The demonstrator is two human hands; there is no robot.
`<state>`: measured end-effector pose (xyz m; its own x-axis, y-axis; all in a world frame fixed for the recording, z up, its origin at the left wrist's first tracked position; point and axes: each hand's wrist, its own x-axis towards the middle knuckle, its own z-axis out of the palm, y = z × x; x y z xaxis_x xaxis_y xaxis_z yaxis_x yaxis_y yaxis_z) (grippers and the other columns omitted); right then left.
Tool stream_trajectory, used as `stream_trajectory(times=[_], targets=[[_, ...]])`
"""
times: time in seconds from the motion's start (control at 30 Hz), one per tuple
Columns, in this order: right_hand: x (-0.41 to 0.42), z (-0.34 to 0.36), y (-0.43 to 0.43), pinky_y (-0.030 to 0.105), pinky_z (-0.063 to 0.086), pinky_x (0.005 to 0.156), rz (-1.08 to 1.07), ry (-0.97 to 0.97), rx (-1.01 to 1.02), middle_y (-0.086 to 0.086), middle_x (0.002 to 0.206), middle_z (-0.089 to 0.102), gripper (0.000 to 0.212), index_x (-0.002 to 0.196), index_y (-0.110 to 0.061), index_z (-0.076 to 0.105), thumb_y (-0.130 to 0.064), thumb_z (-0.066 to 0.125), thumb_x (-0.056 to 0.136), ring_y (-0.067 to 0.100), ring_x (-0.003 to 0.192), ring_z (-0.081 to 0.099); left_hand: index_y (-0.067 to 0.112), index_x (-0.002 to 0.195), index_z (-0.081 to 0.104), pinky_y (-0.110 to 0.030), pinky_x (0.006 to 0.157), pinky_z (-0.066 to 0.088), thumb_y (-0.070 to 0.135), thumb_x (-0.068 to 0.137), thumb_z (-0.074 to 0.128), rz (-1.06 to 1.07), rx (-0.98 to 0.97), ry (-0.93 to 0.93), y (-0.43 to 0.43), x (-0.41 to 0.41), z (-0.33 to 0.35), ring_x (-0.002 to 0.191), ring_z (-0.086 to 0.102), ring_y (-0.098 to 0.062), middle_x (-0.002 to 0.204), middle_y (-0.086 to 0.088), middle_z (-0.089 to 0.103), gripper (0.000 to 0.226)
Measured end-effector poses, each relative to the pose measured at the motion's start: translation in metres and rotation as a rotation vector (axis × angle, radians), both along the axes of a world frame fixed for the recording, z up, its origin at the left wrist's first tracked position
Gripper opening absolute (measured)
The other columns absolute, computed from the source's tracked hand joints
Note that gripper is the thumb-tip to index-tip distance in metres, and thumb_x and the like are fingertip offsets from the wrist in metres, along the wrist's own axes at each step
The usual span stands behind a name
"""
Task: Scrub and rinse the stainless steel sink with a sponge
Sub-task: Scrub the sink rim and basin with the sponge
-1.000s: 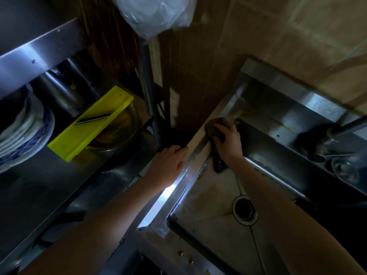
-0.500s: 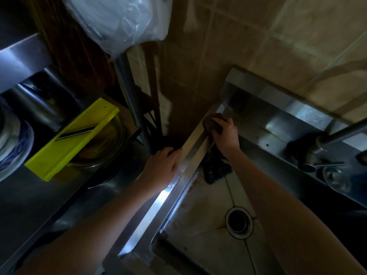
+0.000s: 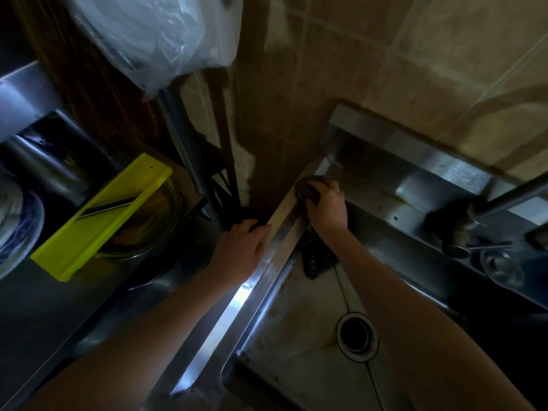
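**Inspector:** The right hand is curled over a dark brown rounded sponge and presses it onto the far left corner of the stainless steel sink, where the rim meets the brown tiled wall. The left hand lies flat on the rim's outer edge, fingers loosely straight, holding nothing.

**Clerk:** Hazards?

**Inspector:** Three, in my judgement. The rim is narrow, so a hard stroke could run the sponge off it into the gap beside the wall. The bracing hand sits at the edge and could slip on wet steel. A dark mesh cloth hangs in the basin just below the wrist and could snag or drop toward the round metal drain.

**Clerk:** Room to work?

**Inspector:** It is tight at the corner, with wall ahead and a raised back ledge to the right. The near length of rim is open, and so is the basin floor. The yellow-green plastic slicer, on the surface to the left, is well apart. The grey metal tap crowds the right side.
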<state>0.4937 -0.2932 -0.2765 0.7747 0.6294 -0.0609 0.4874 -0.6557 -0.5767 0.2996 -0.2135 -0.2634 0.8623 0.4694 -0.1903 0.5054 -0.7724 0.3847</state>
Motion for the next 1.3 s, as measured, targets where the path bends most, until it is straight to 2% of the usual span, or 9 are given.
stream_trajectory(times=[0.23,0.5,0.7,0.83,0.93,1.1,1.3], targets=[[0.013,0.006,0.017,0.043,0.047,0.092,0.019,-0.090,-0.122,0.008,0.141,0.035,0.042,0.138,-0.027,0.044,-0.020,0.047,0.096,0.034,0.124,0.039,0.022,0.136,0.045,-0.045,0.095,0.043,0.023,0.095,0.045,0.002,-0.010,-0.038,0.004,0.014,-0.002,0.118,0.049,-0.030,0.138,-0.007,0.044,0.041],[0.053,0.011,0.035,0.046,0.046,0.091,-0.118,0.038,-0.145,0.009,0.141,0.033,0.042,0.139,-0.027,0.042,-0.020,0.046,0.097,0.036,0.124,0.039,0.027,0.139,0.040,-0.044,0.100,0.039,0.025,0.096,0.044,0.009,-0.021,-0.002,0.008,0.026,-0.008,0.124,0.043,-0.028,0.143,-0.005,0.039,0.043],[0.055,0.004,0.002,0.048,0.046,0.090,-0.121,-0.021,-0.189,0.007,0.136,0.035,0.041,0.137,-0.027,0.044,-0.022,0.047,0.097,0.034,0.123,0.036,0.027,0.138,0.042,-0.045,0.099,0.039,0.021,0.094,0.047,-0.012,-0.023,-0.007,0.004,0.031,-0.005,0.122,0.043,-0.031,0.142,-0.008,0.039,0.045],[0.057,0.005,-0.020,0.052,0.047,0.091,-0.165,-0.054,-0.239,0.008,0.139,0.034,0.042,0.138,-0.026,0.044,-0.020,0.047,0.096,0.036,0.127,0.033,0.026,0.138,0.042,-0.043,0.105,0.032,0.021,0.093,0.047,-0.041,0.004,-0.022,-0.004,0.035,-0.004,0.132,0.032,-0.030,0.148,-0.008,0.030,0.046],[0.057,0.005,-0.041,0.051,0.047,0.091,-0.203,-0.055,-0.237,0.009,0.139,0.034,0.042,0.137,-0.025,0.045,-0.020,0.048,0.095,0.037,0.127,0.034,0.027,0.136,0.044,-0.043,0.103,0.030,0.018,0.090,0.049,-0.069,0.027,-0.031,-0.010,0.042,-0.002,0.133,0.029,-0.027,0.148,-0.005,0.029,0.047],[0.063,0.004,-0.083,0.049,0.048,0.089,-0.299,-0.045,-0.218,0.009,0.139,0.035,0.043,0.136,-0.024,0.046,-0.021,0.051,0.094,0.037,0.119,0.044,0.026,0.140,0.034,-0.040,0.096,0.034,0.019,0.089,0.047,-0.156,0.142,-0.029,-0.017,0.053,-0.001,0.130,0.035,-0.020,0.148,0.005,0.031,0.054],[0.070,0.004,-0.111,0.048,0.045,0.090,-0.397,-0.063,-0.222,0.010,0.138,0.038,0.042,0.133,-0.025,0.050,-0.020,0.053,0.092,0.039,0.122,0.038,0.025,0.142,0.027,-0.042,0.099,0.032,0.026,0.089,0.045,-0.178,0.178,0.036,-0.015,0.067,-0.004,0.131,0.033,-0.021,0.149,0.005,0.028,0.056]])
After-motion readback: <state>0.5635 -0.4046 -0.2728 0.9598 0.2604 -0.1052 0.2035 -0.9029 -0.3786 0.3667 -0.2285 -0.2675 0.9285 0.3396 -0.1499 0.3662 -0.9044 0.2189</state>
